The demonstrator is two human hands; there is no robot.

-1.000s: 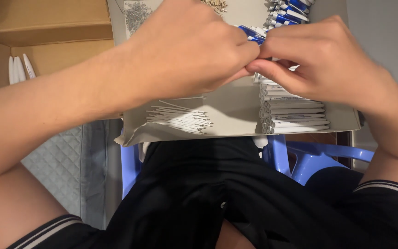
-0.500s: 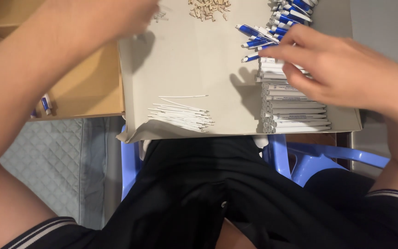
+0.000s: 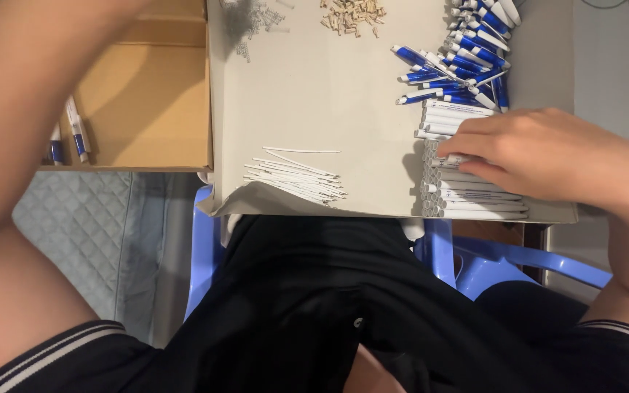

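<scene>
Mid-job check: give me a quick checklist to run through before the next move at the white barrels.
1. Right hand on the stack of white plastic pen barrels: ok, fingertips rest on it.
2. One barrel gripped: cannot tell, the fingers cover the contact.
3. Left hand position: cannot tell, only the forearm shows, raised over the brown cardboard box.
4. Thin white refill tubes within reach on the grey board: ok.
5. Blue-and-white pen tops piled above the barrels: ok.
6. Finished pens in the box: ok.

blue plastic chair (image 3: pixel 489 263), grey quilted mat (image 3: pixel 74 218), pale wall (image 3: pixel 616 58).
</scene>
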